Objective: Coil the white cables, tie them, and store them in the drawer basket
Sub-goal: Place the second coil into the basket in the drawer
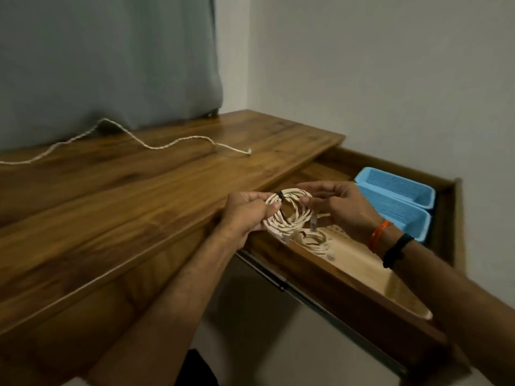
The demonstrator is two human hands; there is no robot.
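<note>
A coiled white cable (289,210) with a dark tie around it hangs over the open drawer, held between both hands. My left hand (245,215) grips the coil's left side. My right hand (340,207) pinches its right side, and a clear plug hangs down below the fingers. Under them a second tied white coil (316,242) lies in a pale perforated basket (359,263) inside the drawer. A loose white cable (156,146) snakes uncoiled across the wooden desk top at the back.
The wooden drawer (334,277) stands pulled out to the right of the desk (111,207). Two light blue ribbed bins (401,207) sit at the drawer's far end. A grey curtain (106,59) hangs behind the desk, and a white wall is on the right.
</note>
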